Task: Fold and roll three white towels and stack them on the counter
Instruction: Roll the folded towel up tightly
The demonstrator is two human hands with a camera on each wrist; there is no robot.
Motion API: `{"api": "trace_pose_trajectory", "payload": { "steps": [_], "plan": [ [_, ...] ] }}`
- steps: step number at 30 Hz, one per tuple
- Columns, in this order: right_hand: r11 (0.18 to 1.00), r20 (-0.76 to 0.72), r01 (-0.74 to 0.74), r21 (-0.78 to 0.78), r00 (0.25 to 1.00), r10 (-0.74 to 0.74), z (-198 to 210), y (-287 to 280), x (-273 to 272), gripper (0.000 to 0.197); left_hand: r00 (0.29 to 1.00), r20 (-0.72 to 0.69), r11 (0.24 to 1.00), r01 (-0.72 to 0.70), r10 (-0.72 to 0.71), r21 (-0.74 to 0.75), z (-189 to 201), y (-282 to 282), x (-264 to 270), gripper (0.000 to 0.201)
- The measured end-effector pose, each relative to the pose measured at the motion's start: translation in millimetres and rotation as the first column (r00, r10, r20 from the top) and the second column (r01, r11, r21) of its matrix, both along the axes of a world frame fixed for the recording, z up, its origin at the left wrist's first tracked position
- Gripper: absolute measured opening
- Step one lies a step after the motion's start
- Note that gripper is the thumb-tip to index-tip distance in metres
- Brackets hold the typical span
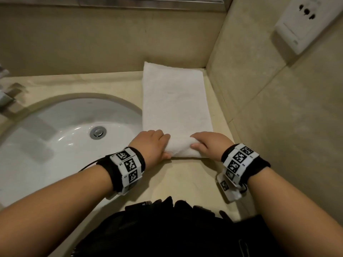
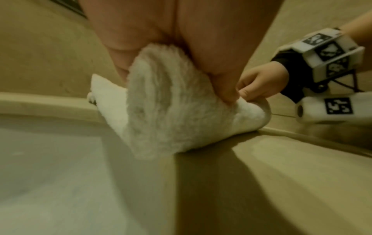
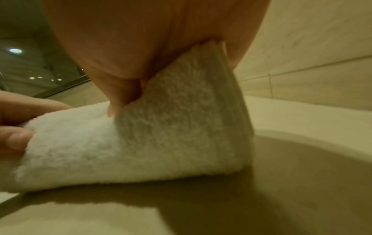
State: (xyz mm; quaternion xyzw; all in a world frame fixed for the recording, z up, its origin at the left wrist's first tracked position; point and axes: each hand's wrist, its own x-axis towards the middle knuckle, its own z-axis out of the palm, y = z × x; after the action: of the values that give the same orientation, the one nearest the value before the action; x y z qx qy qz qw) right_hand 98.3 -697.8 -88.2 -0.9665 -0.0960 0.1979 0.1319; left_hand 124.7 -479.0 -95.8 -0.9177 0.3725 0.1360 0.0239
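White terry towel (image 1: 176,101): folded strip, centre frame, near end rolled.
Left hand (image 1: 153,145): gripping roll.
Right hand (image 1: 209,143): gripping roll.
Beige counter (image 1: 185,180): beneath.

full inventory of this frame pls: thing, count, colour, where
towel: 1, white, folded into a long strip on the counter right of the sink, near end rolled up
counter: 1, beige, under the towel and round the sink
sink: 1, white, set in the counter at left
drain plug: 1, silver, sink bottom
wall socket: 1, white, right wall, top right
wrist bands: 2, black with white marker blocks, one on each wrist
left hand: 1, grips the roll's left end
right hand: 1, grips the roll's right end
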Motion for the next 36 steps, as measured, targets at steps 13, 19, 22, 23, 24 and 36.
{"api": "trace_pose_trajectory", "payload": {
  "steps": [13,19,22,23,24,36],
  "plan": [
    [0.977,0.132,-0.143,-0.158,0.977,0.165,-2.7,5.8,-87.3,0.058,0.889,-0.417,0.979,-0.202,0.191,0.019,2.4,-18.4,-48.3,0.051],
    [0.996,-0.053,-0.072,-0.054,0.996,0.069,5.4,6.1,-69.1,0.039,0.999,0.042,0.998,0.004,-0.001,-0.059,2.4,-11.8,-76.2,0.068],
    [0.997,-0.160,-0.058,-0.044,0.986,0.050,7.4,9.1,-61.5,0.042,0.996,-0.063,0.998,-0.060,0.058,-0.031,1.1,-10.2,-74.0,0.059],
    [0.990,-0.063,-0.097,-0.103,0.994,0.091,8.5,9.6,-61.6,0.044,0.986,-0.142,0.994,-0.099,0.090,-0.055,1.5,-10.2,-68.2,0.053],
    [0.978,0.066,-0.119,-0.169,0.989,0.132,8.8,9.0,-64.9,0.048,0.969,-0.224,0.990,-0.124,0.105,-0.071,3.0,-11.0,-61.6,0.048],
    [1.000,-0.149,0.030,-0.003,0.988,-0.030,4.2,4.7,-26.6,0.040,1.000,0.021,1.000,0.002,-0.002,0.001,0.9,-7.1,-28.5,0.075]
  ]
}}
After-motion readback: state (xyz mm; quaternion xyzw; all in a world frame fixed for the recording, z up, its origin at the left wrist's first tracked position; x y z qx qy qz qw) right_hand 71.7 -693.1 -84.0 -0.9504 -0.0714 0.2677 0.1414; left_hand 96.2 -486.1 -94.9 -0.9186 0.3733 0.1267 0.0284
